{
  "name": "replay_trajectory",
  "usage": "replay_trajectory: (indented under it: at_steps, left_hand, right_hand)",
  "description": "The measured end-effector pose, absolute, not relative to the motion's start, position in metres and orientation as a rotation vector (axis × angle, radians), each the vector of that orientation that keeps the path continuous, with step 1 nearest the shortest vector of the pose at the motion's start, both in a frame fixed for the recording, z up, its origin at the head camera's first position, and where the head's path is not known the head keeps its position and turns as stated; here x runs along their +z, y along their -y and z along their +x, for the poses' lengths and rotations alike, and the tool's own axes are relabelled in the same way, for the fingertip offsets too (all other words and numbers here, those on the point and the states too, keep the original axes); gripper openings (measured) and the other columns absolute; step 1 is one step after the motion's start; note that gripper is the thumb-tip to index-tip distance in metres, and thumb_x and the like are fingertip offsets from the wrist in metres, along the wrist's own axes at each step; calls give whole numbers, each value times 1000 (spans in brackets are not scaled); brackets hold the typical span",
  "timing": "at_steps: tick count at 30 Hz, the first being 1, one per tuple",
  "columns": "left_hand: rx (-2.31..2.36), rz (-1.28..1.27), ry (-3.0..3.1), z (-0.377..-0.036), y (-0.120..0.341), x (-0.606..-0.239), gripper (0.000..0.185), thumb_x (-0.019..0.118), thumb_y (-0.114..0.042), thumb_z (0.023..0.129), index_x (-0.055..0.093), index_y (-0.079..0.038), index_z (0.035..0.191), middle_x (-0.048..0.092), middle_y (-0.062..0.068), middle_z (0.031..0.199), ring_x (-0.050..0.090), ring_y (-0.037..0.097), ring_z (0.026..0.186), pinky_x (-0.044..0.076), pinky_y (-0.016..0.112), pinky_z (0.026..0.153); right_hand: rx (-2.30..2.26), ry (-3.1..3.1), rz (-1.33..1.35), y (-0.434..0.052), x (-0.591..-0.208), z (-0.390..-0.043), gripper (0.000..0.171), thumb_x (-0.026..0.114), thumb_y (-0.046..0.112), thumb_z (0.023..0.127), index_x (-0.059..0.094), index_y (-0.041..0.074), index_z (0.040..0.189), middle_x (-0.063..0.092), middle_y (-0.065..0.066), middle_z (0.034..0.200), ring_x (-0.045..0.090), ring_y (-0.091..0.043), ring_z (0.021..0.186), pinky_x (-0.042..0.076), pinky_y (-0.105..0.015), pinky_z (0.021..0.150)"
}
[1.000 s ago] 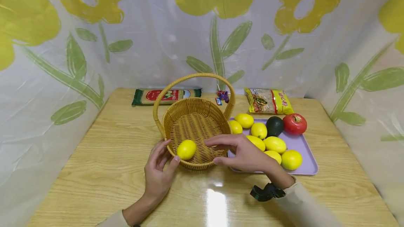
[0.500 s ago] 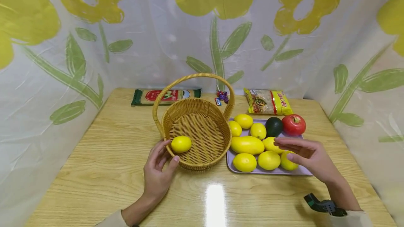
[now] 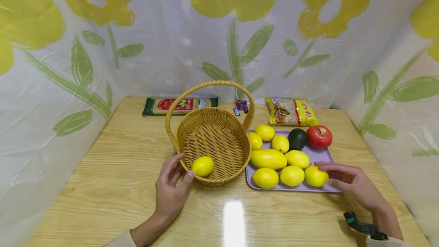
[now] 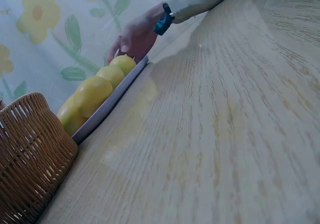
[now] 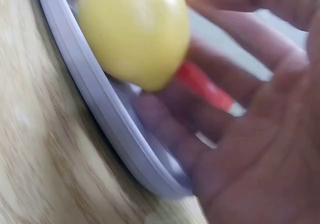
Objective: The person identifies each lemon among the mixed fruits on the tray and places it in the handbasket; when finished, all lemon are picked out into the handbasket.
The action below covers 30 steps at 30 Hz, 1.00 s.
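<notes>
My left hand (image 3: 173,186) holds the near-left rim of a round wicker basket (image 3: 224,151), thumb and index finger at the edge. One lemon (image 3: 202,166) lies inside, against the front-left wall. My right hand (image 3: 358,184) is at the right end of a lilac tray (image 3: 322,155), thumb and fingers spread about the front-right lemon (image 3: 316,176). In the right wrist view the fingers lie close beside that lemon (image 5: 135,31). Also on the tray are several more lemons, a long yellow mango-like fruit (image 3: 268,158), a dark green avocado (image 3: 297,138) and a red pomegranate (image 3: 319,137).
Behind the basket lies a green-ended noodle packet (image 3: 180,106), partly hidden by the handle. Small wrapped candies (image 3: 241,106) and a yellow food bag (image 3: 291,111) lie along the back. The basket's tall handle (image 3: 219,83) arches over it; the tray stands directly to its right.
My right hand has withdrawn from over the basket and moved right to the tray's front-right lemon. The lemon in the basket rolled left, then back right. My left hand stays at the rim.
</notes>
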<state>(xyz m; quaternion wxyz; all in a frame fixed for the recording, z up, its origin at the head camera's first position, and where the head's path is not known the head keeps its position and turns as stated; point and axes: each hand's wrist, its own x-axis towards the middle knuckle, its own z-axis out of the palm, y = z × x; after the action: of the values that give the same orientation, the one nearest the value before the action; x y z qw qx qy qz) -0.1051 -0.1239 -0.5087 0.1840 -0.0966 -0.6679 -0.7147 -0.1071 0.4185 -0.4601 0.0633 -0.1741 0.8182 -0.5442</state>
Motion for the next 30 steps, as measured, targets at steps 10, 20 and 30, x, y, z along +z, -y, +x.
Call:
replay_trajectory:
  at_steps: [10, 20, 30]
  left_hand:
    - [-2019, -259, 1887, -106, 124, -506, 58, 70, 15, 95, 55, 9, 151, 38, 33, 160, 54, 31, 146, 53, 25, 119]
    - [-2024, -224, 1917, -103, 124, -507, 58, 71, 14, 96, 55, 6, 152, 39, 31, 161, 49, 41, 149, 52, 28, 121]
    - [-2019, -251, 1904, -104, 122, -507, 59, 70, 14, 96, 53, 8, 152, 38, 33, 161, 49, 40, 149, 52, 26, 121]
  right_hand:
    - [-1453, -2560, -448, -420, -459, -107, 42, 72, 2, 105, 67, 0, 146, 75, 8, 140, 71, -7, 116, 62, -18, 96]
    - [-1635, -2590, -464, -401, -444, -103, 41, 65, -11, 103, 63, -8, 144, 75, 12, 134, 75, -12, 107, 66, -20, 90]
    - [-1473, -2582, -884, -298, -390, -143, 48, 81, -2, 97, 72, 12, 142, 73, -7, 143, 69, -7, 130, 64, -24, 102]
